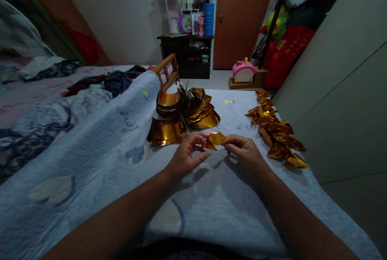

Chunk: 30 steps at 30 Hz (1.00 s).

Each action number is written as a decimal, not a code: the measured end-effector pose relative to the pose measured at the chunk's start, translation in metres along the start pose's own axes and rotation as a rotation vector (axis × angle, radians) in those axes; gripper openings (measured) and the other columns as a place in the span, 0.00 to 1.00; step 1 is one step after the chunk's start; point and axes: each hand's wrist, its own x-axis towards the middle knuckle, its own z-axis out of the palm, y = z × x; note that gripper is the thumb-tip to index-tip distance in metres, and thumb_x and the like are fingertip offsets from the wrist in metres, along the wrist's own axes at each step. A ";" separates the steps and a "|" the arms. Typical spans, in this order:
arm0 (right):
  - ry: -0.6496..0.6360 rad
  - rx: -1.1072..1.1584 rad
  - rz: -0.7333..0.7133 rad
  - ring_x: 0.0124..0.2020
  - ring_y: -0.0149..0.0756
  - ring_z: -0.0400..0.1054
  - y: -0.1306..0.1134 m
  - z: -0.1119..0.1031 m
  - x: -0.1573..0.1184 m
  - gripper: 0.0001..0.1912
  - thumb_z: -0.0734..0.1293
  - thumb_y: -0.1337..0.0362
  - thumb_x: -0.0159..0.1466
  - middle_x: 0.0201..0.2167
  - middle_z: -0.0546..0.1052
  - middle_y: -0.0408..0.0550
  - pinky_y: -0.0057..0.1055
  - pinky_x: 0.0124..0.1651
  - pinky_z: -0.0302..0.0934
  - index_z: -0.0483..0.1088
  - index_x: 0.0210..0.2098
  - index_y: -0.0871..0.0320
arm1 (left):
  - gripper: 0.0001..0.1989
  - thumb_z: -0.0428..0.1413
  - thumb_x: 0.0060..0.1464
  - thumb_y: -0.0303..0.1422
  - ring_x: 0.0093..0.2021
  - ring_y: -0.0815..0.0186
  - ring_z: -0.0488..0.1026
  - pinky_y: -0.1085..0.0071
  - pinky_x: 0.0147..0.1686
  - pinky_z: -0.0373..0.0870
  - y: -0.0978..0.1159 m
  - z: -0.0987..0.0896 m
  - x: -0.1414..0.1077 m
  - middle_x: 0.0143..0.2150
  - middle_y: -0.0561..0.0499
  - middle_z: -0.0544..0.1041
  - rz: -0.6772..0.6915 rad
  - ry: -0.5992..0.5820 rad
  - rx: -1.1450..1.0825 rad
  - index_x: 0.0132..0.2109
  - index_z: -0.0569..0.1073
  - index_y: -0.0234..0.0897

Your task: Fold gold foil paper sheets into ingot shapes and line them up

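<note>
Between my two hands is a small piece of folded gold foil paper (216,138), raised a little above the blue bedspread. My left hand (190,153) grips its left end, with the fingertips partly behind the paper and the thumb apart below. The right end is pinched between the thumb and fingers of my right hand (243,149). Just beyond my left hand lie fanned stacks of gold foil sheets (167,130), some curled upward. Off to the right, several folded gold foil pieces (279,135) form a row along the bedspread's edge.
The blue bedspread (121,183) is patterned with hearts and rises in a fold at the left. A wooden rail (166,70) stands behind the stacks. Farther back are a dark cabinet (186,58), a pink toy (243,71) and a door (242,18). A pale panel (341,102) borders the right side.
</note>
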 end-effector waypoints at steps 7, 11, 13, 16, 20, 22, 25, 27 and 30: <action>0.003 0.044 0.014 0.25 0.31 0.63 0.001 0.004 0.001 0.06 0.73 0.63 0.50 0.25 0.75 0.43 0.31 0.30 0.56 0.79 0.28 0.56 | 0.11 0.61 0.54 0.24 0.45 0.65 0.75 0.68 0.46 0.75 -0.007 0.002 0.000 0.47 0.48 0.74 0.185 0.088 0.310 0.44 0.71 0.39; 0.000 0.035 0.011 0.26 0.30 0.63 0.001 0.005 0.000 0.06 0.73 0.63 0.50 0.26 0.76 0.44 0.31 0.30 0.56 0.79 0.29 0.57 | 0.08 0.59 0.57 0.24 0.46 0.64 0.75 0.67 0.46 0.74 -0.002 0.001 0.002 0.45 0.48 0.76 0.272 0.084 0.410 0.43 0.75 0.38; -0.008 0.021 0.000 0.26 0.31 0.63 0.002 0.005 0.000 0.06 0.72 0.62 0.51 0.26 0.76 0.44 0.31 0.31 0.56 0.79 0.29 0.57 | 0.06 0.59 0.58 0.25 0.46 0.63 0.75 0.66 0.47 0.73 0.000 0.000 0.002 0.45 0.47 0.77 0.282 0.084 0.445 0.42 0.77 0.39; -0.029 0.006 -0.025 0.28 0.32 0.64 0.003 0.004 0.000 0.06 0.72 0.62 0.53 0.27 0.76 0.45 0.32 0.32 0.56 0.80 0.29 0.56 | 0.06 0.58 0.60 0.28 0.47 0.61 0.75 0.65 0.50 0.72 0.002 0.000 0.002 0.46 0.47 0.77 0.243 0.076 0.466 0.42 0.79 0.41; -0.037 0.006 -0.040 0.29 0.33 0.64 0.003 0.002 0.000 0.06 0.72 0.62 0.53 0.28 0.75 0.45 0.32 0.32 0.56 0.80 0.30 0.56 | 0.05 0.60 0.59 0.30 0.48 0.60 0.75 0.63 0.51 0.71 0.002 0.000 0.001 0.47 0.46 0.76 0.197 0.069 0.473 0.41 0.80 0.42; -0.036 0.001 -0.037 0.29 0.33 0.64 0.002 0.002 -0.001 0.06 0.72 0.62 0.54 0.28 0.75 0.44 0.32 0.32 0.56 0.80 0.30 0.56 | 0.04 0.61 0.57 0.30 0.49 0.59 0.74 0.62 0.51 0.70 0.002 0.001 0.000 0.47 0.46 0.75 0.188 0.069 0.476 0.40 0.80 0.41; -0.029 -0.004 -0.026 0.29 0.33 0.65 0.000 0.003 -0.002 0.06 0.73 0.61 0.54 0.29 0.76 0.45 0.32 0.32 0.56 0.79 0.31 0.56 | 0.03 0.61 0.56 0.29 0.50 0.60 0.73 0.63 0.53 0.69 0.002 0.002 0.001 0.47 0.46 0.74 0.158 0.075 0.450 0.39 0.79 0.41; -0.021 -0.009 -0.013 0.29 0.33 0.64 -0.001 0.003 -0.003 0.07 0.73 0.61 0.54 0.29 0.76 0.45 0.31 0.31 0.55 0.79 0.30 0.56 | 0.02 0.60 0.57 0.30 0.50 0.60 0.73 0.64 0.53 0.68 0.001 0.002 0.002 0.48 0.46 0.74 0.111 0.092 0.390 0.37 0.79 0.40; -0.010 -0.013 0.004 0.27 0.31 0.62 -0.002 0.002 -0.003 0.08 0.73 0.59 0.54 0.27 0.74 0.44 0.31 0.30 0.54 0.79 0.30 0.57 | 0.03 0.60 0.56 0.32 0.44 0.62 0.74 0.67 0.47 0.69 0.000 0.002 0.004 0.43 0.47 0.76 -0.024 0.093 0.242 0.35 0.78 0.37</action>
